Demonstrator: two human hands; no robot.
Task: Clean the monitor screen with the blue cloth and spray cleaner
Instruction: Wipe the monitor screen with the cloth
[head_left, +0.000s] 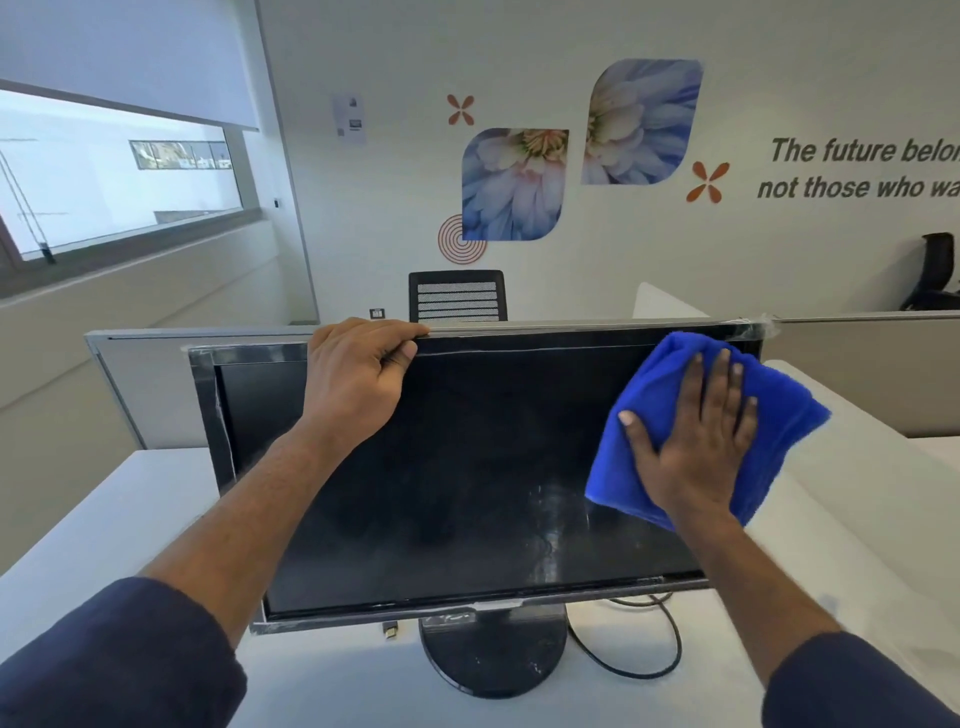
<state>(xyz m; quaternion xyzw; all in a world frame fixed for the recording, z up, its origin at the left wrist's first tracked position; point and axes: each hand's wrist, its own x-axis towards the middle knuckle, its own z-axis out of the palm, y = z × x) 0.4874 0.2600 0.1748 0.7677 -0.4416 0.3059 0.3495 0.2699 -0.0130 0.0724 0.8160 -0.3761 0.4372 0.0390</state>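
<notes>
A black monitor (467, 467) stands on a round base on the white desk, its dark screen facing me. My left hand (358, 379) grips the top edge of the monitor left of centre, fingers curled over the bezel. My right hand (696, 441) lies flat with fingers spread on a folded blue cloth (654, 379), pressing it against the upper right part of the screen. Wet streaks show on the glass below the cloth. No spray bottle is in view.
A black cable (670, 654) loops on the white desk (104, 519) right of the monitor base (493, 660). Grey partitions (145, 374) stand behind the monitor, with a black office chair (457, 296) beyond. A window is at the left.
</notes>
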